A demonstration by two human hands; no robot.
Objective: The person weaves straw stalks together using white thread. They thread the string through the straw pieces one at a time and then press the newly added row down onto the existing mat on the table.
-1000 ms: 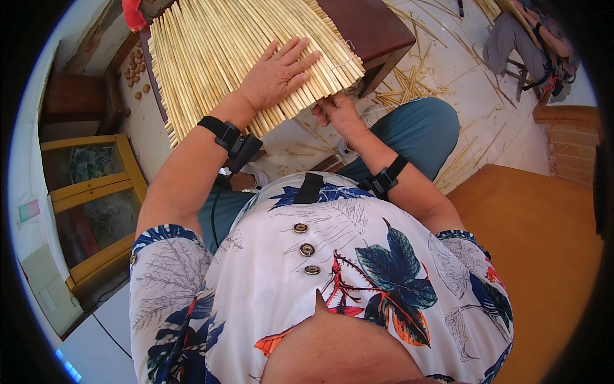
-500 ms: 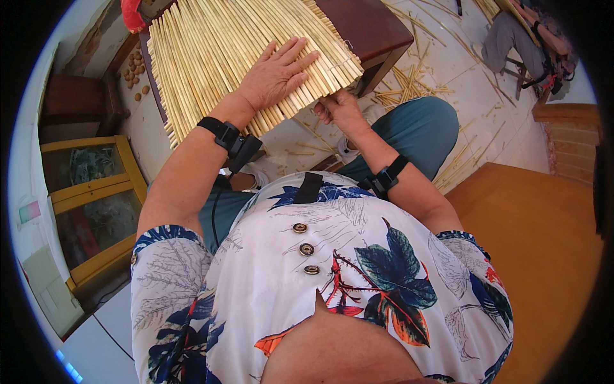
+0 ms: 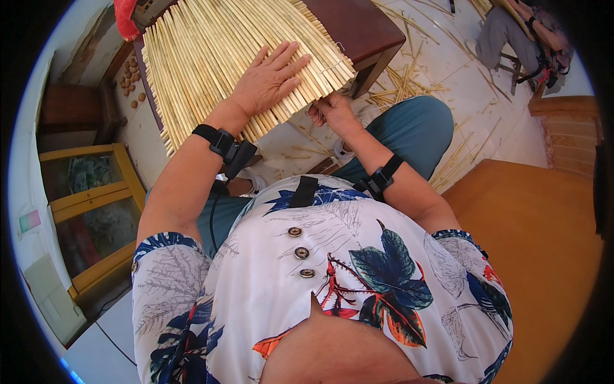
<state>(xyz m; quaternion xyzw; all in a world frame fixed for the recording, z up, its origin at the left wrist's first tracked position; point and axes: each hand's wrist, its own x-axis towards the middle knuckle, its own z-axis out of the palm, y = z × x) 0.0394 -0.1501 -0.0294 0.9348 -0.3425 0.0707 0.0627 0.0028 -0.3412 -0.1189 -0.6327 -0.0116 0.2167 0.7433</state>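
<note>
A mat of pale straw-coloured stalks (image 3: 204,57), laid side by side, rests on a dark brown table and overhangs its near edge. My left hand (image 3: 270,80) lies flat on the stalks, fingers spread, towards the mat's right part. Just below the mat's near right corner is my right hand (image 3: 337,115), its fingers curled and pressed together. Whatever sits between those fingers is too small or hidden to make out. A thin thread (image 3: 336,65) crosses the stalks near the right edge.
The dark table (image 3: 358,25) has a corner beyond my right hand. Loose stalks (image 3: 403,86) litter the tiled floor. Another person (image 3: 505,41) sits at far right. A yellow-framed cabinet (image 3: 93,191) stands left; an orange-brown wooden surface (image 3: 524,256) lies at right. Red cloth (image 3: 125,19) hangs at far left.
The whole view has shifted slightly, so everything appears a little further left. My left hand stays flat on the mat, and my right hand stays closed under its near right corner.
</note>
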